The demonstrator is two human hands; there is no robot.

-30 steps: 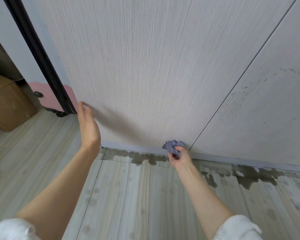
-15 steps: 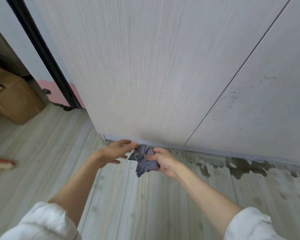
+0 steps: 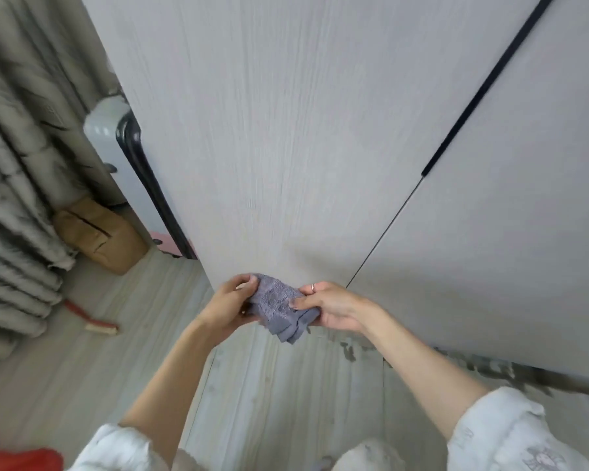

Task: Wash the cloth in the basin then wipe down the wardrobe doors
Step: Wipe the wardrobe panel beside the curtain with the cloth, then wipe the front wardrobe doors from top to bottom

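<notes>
A small grey-purple cloth (image 3: pixel 279 309) hangs bunched between both my hands, in front of the wardrobe. My left hand (image 3: pixel 230 305) grips its left side with curled fingers and thumb. My right hand (image 3: pixel 334 305), with a ring on one finger, pinches its right side. Behind them stands the pale wood-grain wardrobe door (image 3: pixel 269 130). A second door (image 3: pixel 524 215) is to its right, past a thin dark gap with a black handle strip (image 3: pixel 490 83). No basin is in view.
Wet dark patches (image 3: pixel 490 368) mark the floor along the wardrobe's base at right. A cardboard box (image 3: pixel 99 232), a red-handled brush (image 3: pixel 92 321) and grey curtains (image 3: pixel 17 198) are at left. A pale appliance with a black edge (image 3: pixel 130 154) stands beside the wardrobe.
My view rose away from the floor. My left hand left the door and took hold of the cloth; both hands lifted it from the door's base and now hold it together.
</notes>
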